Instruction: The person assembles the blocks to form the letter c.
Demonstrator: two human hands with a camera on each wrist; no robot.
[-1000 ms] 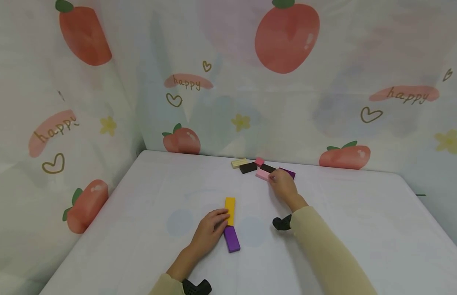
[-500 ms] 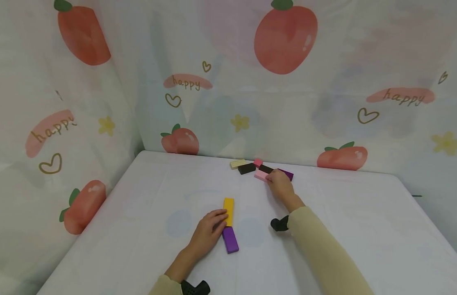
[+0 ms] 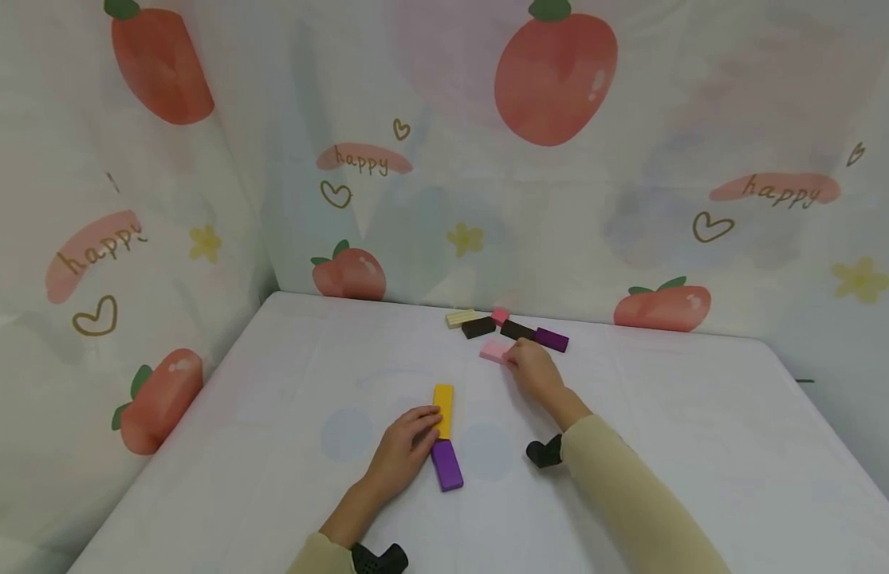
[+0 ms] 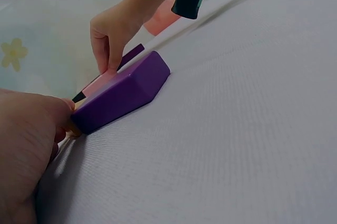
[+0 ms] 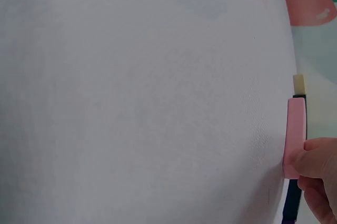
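In the head view, my left hand (image 3: 399,453) rests against a yellow block (image 3: 444,406), its fingertips on the block's left part and the thumb by its near left edge. A purple block (image 3: 447,465) lies end to end with the yellow one, slightly angled; the left wrist view shows this purple block (image 4: 124,92) close beside the left hand (image 4: 31,145). Farther away, my right hand (image 3: 539,371) pinches one end of a light pink block (image 3: 493,351). The right wrist view shows the thumb of the right hand (image 5: 316,163) over the lower end of the pink block (image 5: 296,124).
Beyond the pink block lie a striped cream block (image 3: 461,318), two dark blocks (image 3: 478,328), a small deep-pink block (image 3: 500,316) and a dark purple block (image 3: 552,340). They sit near the far edge of the white-covered table (image 3: 286,383), by a fruit-printed cloth wall (image 3: 430,215).
My right hand has drawn the pink block towards me and to the left, away from the dark and purple blocks. The left hand stays at the yellow block.
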